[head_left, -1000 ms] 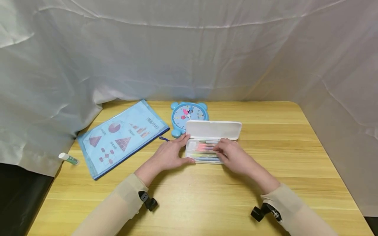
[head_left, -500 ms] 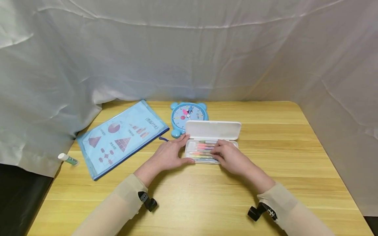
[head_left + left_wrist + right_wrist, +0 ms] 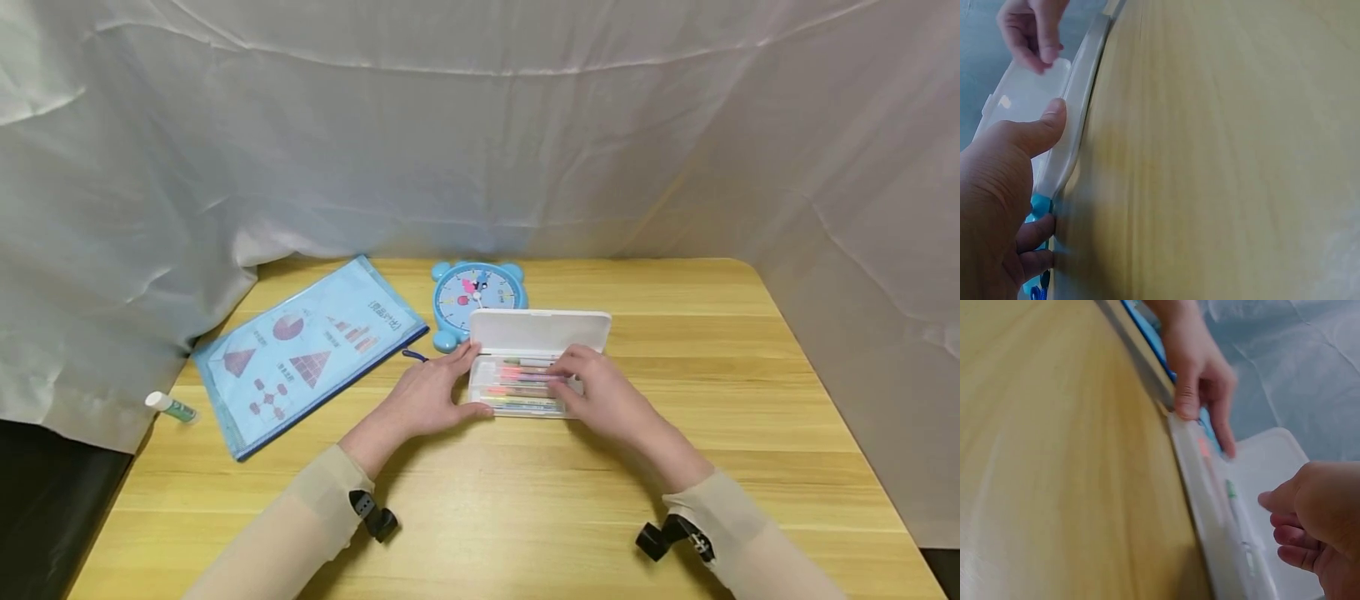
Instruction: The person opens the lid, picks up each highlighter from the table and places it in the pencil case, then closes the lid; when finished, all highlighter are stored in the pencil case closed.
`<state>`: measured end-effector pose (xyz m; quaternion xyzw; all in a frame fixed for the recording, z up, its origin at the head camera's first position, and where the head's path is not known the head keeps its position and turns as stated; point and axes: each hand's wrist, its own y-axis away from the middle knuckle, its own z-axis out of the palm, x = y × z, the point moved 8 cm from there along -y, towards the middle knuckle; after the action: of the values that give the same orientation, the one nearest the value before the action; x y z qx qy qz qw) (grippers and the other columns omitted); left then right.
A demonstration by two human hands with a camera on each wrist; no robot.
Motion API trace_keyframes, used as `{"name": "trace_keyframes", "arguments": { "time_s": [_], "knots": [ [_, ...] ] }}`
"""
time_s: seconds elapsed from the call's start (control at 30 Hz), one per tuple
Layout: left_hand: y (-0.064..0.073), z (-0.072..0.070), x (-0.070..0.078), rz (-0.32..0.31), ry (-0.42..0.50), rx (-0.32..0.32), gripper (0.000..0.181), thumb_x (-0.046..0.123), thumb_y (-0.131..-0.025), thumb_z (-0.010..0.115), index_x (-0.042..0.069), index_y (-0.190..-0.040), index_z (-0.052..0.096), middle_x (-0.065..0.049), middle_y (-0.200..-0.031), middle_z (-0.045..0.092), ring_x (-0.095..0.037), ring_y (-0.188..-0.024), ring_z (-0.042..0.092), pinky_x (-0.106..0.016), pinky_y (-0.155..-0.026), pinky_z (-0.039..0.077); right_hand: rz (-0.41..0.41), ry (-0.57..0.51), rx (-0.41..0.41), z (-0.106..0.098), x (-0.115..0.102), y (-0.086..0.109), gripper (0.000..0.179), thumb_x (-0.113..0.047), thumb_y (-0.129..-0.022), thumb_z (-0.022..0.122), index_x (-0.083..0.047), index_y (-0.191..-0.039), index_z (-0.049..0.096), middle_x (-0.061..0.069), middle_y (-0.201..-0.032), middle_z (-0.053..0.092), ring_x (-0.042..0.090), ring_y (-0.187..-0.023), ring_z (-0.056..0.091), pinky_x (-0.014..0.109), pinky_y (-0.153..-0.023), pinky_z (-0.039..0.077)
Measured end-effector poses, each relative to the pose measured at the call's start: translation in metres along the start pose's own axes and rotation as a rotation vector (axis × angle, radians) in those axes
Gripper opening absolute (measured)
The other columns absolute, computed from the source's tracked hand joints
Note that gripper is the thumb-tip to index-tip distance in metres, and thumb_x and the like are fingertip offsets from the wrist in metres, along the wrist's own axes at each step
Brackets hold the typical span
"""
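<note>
A white pencil case (image 3: 541,332) stands with its lid raised on the table. Several colored pens (image 3: 521,372) lie side by side in its tray. At the case's left end, my left hand (image 3: 429,392) holds it, thumb near the front edge and fingers toward the back. My right hand (image 3: 603,393) is over the right part of the tray, fingers loosely bent. In the right wrist view, nothing shows between the fingers of my right hand (image 3: 1316,531); the white lid (image 3: 1272,465) is beside them. From above, this hand hides the tray's right end.
Behind the case lies a blue animal-shaped clock (image 3: 468,292), partly covered by the lid. A blue zippered document pouch (image 3: 315,354) is to the left, its dark pull tab (image 3: 415,355) near my left hand. A glue stick (image 3: 172,407) lies farther left. Grey cloth (image 3: 480,142) hangs behind the table.
My right hand shifts left along the pens, then back to the right and slightly up from the tray. My left hand stays at the case's left end.
</note>
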<state>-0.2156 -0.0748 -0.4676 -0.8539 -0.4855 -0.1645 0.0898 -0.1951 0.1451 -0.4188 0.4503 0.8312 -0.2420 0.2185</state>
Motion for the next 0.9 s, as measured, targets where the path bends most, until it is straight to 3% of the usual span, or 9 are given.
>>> {"name": "trace_keyframes", "arguments": {
  "time_s": [0.17,0.33,0.5,0.6,0.7,0.8,0.9],
  "knots": [
    [0.002,-0.001,0.0,0.005,0.019,0.02,0.113,0.077,-0.086,0.07,0.022,-0.171,0.019,0.0,-0.171,0.027,-0.034,-0.137,0.056,-0.046,-0.088,0.054,-0.062,-0.011,0.138,-0.027,-0.002,0.004,0.01,-0.001,-0.095,0.077,0.0,-0.104,0.077,0.006,-0.1,0.069,0.028,-0.095,0.068,0.048,-0.085,0.058],
    [0.004,-0.002,0.002,0.025,0.027,0.047,0.119,0.076,-0.086,0.071,0.029,-0.172,0.003,-0.002,-0.17,0.029,-0.033,-0.123,0.066,-0.046,-0.082,0.055,-0.125,0.02,0.304,-0.056,-0.005,0.008,0.012,0.004,-0.091,0.079,0.002,-0.102,0.075,0.008,-0.099,0.069,0.026,-0.089,0.068,0.048,-0.077,0.058],
    [0.004,-0.002,0.002,0.035,0.035,0.065,0.122,0.075,-0.085,0.073,0.036,-0.171,-0.005,-0.002,-0.168,0.035,-0.03,-0.109,0.071,-0.046,-0.08,0.055,-0.114,-0.004,0.487,-0.083,0.005,0.013,0.013,0.005,-0.089,0.08,0.003,-0.101,0.075,0.013,-0.095,0.072,0.029,-0.086,0.068,0.036,-0.077,0.053],
    [0.003,-0.003,0.002,0.033,0.04,0.074,0.124,0.075,-0.085,0.074,0.038,-0.17,-0.008,0.0,-0.168,0.037,-0.025,-0.098,0.071,-0.043,-0.077,0.054,-0.071,-0.032,0.564,-0.095,0.015,0.014,0.013,0.003,-0.089,0.08,0.005,-0.101,0.074,0.016,-0.096,0.072,0.029,-0.086,0.066,0.029,-0.076,0.05],
    [0.003,-0.003,0.002,0.033,0.039,0.08,0.125,0.076,-0.084,0.074,0.038,-0.17,-0.01,0.002,-0.168,0.037,-0.02,-0.087,0.068,-0.039,-0.071,0.052,0.03,-0.072,0.6,-0.101,0.03,0.016,0.013,-0.001,-0.093,0.079,0.005,-0.103,0.074,0.015,-0.099,0.072,0.024,-0.087,0.064,0.026,-0.076,0.05],
    [0.003,-0.003,0.002,0.035,0.03,0.085,0.127,0.077,-0.084,0.073,0.037,-0.169,-0.013,0.0,-0.166,0.041,-0.018,-0.083,0.065,-0.037,-0.069,0.051,0.149,-0.13,0.594,-0.102,0.045,0.016,0.018,-0.009,-0.099,0.075,0.005,-0.109,0.073,0.014,-0.103,0.072,0.019,-0.089,0.064,0.023,-0.077,0.051],
    [0.003,-0.003,0.001,0.028,0.03,0.089,0.132,0.077,-0.083,0.074,0.033,-0.168,-0.018,-0.01,-0.152,0.06,-0.019,-0.077,0.063,-0.037,-0.068,0.051,0.254,-0.18,0.544,-0.098,0.06,0.016,0.029,-0.022,-0.105,0.068,0.004,-0.116,0.072,0.014,-0.107,0.073,0.019,-0.094,0.064,0.022,-0.079,0.051]
  ]
}}
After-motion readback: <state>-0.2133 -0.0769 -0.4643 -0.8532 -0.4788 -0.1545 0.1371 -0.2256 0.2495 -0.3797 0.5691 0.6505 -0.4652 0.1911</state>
